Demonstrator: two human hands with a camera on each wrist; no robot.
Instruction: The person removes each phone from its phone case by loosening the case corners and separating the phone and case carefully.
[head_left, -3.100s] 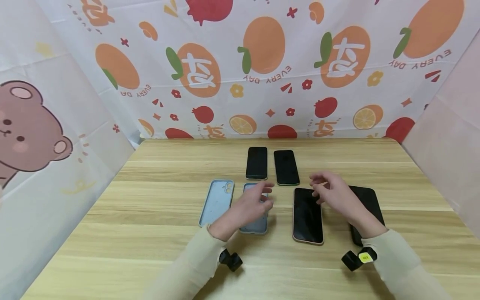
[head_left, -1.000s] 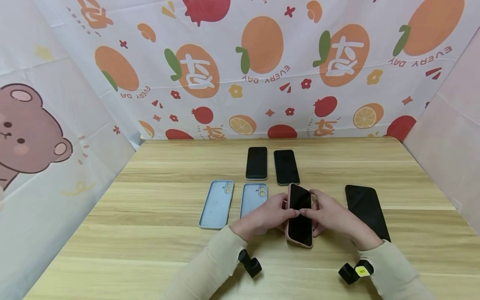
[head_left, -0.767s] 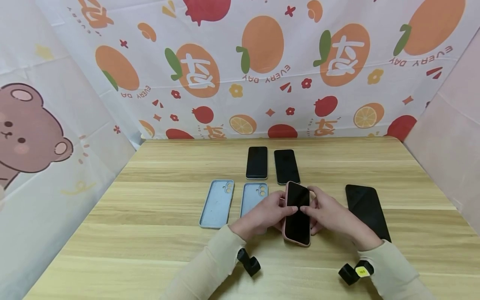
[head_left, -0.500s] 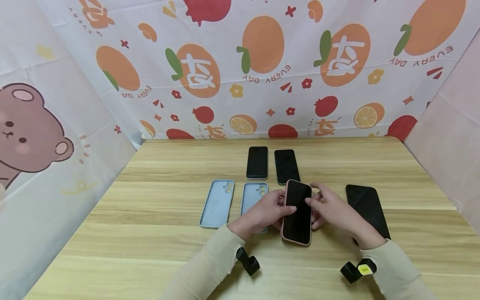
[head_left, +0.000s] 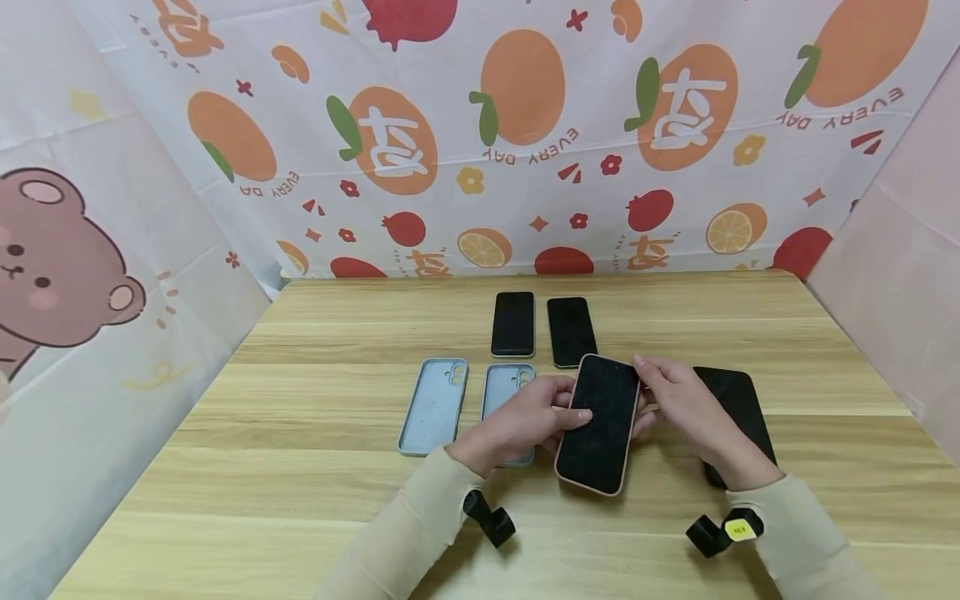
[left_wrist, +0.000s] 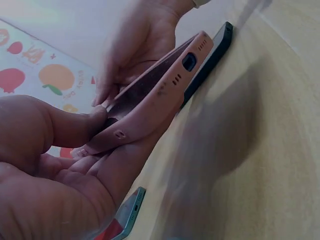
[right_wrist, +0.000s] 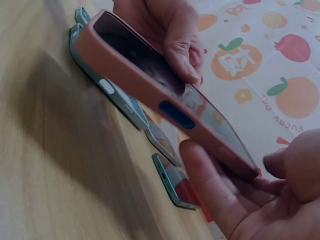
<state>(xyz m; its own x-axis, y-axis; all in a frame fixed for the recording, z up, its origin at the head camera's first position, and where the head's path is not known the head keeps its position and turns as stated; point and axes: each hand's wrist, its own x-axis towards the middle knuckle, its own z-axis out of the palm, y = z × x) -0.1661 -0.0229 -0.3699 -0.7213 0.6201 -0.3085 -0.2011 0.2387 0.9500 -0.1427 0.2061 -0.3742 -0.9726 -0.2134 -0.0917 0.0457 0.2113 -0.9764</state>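
A phone [head_left: 600,429] in a pink case is held tilted above the table, screen up, dark. My left hand [head_left: 525,417] grips its left side, thumb on the screen and fingers underneath. At the upper right corner my right hand [head_left: 678,408] holds it, thumb by the corner and fingers under the edge. The right wrist view shows the pink case [right_wrist: 135,77] with a blue patch in its side opening. Partly behind my left hand lies a light blue phone case [head_left: 510,383]; another blue case [head_left: 433,408] lies left of it, inner side up.
Two dark-screened phones, a left one [head_left: 513,325] and a right one [head_left: 572,332], lie farther back. A larger black phone [head_left: 738,408] lies at the right, partly under my right wrist. Printed cloth [head_left: 525,208] rises behind the wooden table [head_left: 225,492].
The pink-cased phone, flat on the table at first, has been picked up by both hands. Lately it has turned clockwise, and my right thumb has shifted from the screen to the upper corner.
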